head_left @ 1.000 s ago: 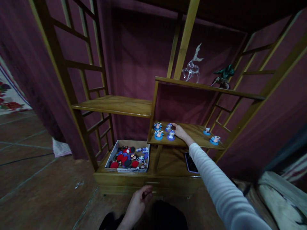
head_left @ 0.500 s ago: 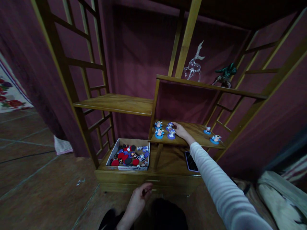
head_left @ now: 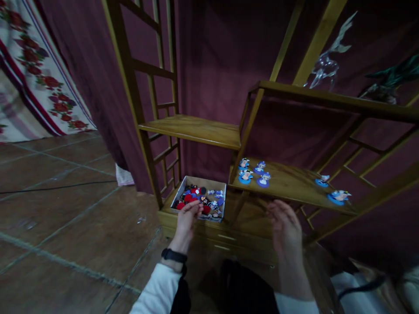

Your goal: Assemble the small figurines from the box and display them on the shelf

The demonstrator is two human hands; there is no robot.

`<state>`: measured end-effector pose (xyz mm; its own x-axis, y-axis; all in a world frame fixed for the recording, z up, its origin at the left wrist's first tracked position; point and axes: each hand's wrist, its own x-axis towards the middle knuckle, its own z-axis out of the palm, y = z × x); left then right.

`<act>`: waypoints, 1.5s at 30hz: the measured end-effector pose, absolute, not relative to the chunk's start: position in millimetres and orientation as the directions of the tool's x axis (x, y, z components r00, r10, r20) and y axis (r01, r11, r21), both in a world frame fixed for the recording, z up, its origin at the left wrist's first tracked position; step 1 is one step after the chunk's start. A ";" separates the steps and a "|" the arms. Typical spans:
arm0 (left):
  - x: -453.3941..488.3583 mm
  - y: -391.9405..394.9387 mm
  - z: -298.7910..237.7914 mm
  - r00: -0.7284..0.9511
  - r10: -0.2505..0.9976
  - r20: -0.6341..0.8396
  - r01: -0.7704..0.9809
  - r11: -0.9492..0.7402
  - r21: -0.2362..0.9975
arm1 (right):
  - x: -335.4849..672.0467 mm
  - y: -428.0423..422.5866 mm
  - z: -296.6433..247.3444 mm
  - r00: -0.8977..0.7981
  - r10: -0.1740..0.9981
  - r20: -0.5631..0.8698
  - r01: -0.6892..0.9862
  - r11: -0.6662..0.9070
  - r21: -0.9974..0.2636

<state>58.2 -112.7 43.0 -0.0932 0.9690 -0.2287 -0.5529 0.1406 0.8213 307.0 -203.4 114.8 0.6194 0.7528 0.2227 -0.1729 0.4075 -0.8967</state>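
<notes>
My left hand (head_left: 187,216) reaches over the front edge of an open cardboard box (head_left: 185,186), with a black watch on its wrist. Its fingers curl down among the small red, black and blue pieces (head_left: 203,197) inside; what they hold is hidden. My right hand (head_left: 285,226) hovers below the front of the lower wooden shelf (head_left: 291,184), fingers loosely apart, holding nothing. Several small figurines on blue bases (head_left: 252,170) stand at that shelf's left end. Two more figurines (head_left: 331,191) stand at its right end.
The box rests on the wooden base cabinet (head_left: 220,237) with drawers. A bare shelf (head_left: 196,129) hangs above the box. A glass deer (head_left: 327,61) and a green figure (head_left: 389,80) stand on the top shelf. A floral cloth (head_left: 39,74) hangs left above the tiled floor (head_left: 65,218).
My right hand has left the figurines and drawn back below the shelf. My left hand has moved forward to the box. The view has swung left and closer.
</notes>
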 end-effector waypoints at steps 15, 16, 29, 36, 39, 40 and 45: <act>-13.7 -21.4 47.2 -0.151 0.838 -0.525 -0.895 0.110 0.432 | 196.0 -28.4 -28.6 0.102 0.984 0.149 0.388 0.099 -0.916; -14.4 -19.1 49.2 -0.157 0.837 -0.524 -0.898 0.100 0.429 | 191.7 -18.3 -34.4 0.056 0.982 0.179 0.462 0.133 -0.877; -31.2 -5.1 55.8 -0.090 0.831 -0.549 -0.919 0.142 0.366 | 151.2 27.3 -52.9 -0.355 0.933 -0.054 0.875 0.312 -0.369; -27.9 -5.8 57.2 -0.093 0.811 -0.578 -0.908 0.168 0.383 | 160.5 26.2 -52.7 -0.389 0.920 -0.052 0.867 0.346 -0.359; -26.6 -4.8 56.8 -0.094 0.812 -0.577 -0.899 0.180 0.400 | 161.2 19.6 -52.4 -0.417 0.909 0.004 0.854 0.394 -0.340; -26.0 -4.4 56.6 -0.089 0.814 -0.574 -0.896 0.186 0.403 | 160.7 17.4 -52.2 -0.415 0.909 0.022 0.857 0.399 -0.326; -22.2 -3.6 54.5 -0.053 0.824 -0.564 -0.887 0.221 0.406 | 157.5 10.0 -48.9 -0.377 0.923 0.074 0.882 0.383 -0.275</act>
<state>-22.2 -3.6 54.5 -0.0530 0.8242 -0.5639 -0.8866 0.2210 0.4064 157.5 10.0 -48.9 -0.3774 0.9231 0.0736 0.8822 0.3826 -0.2745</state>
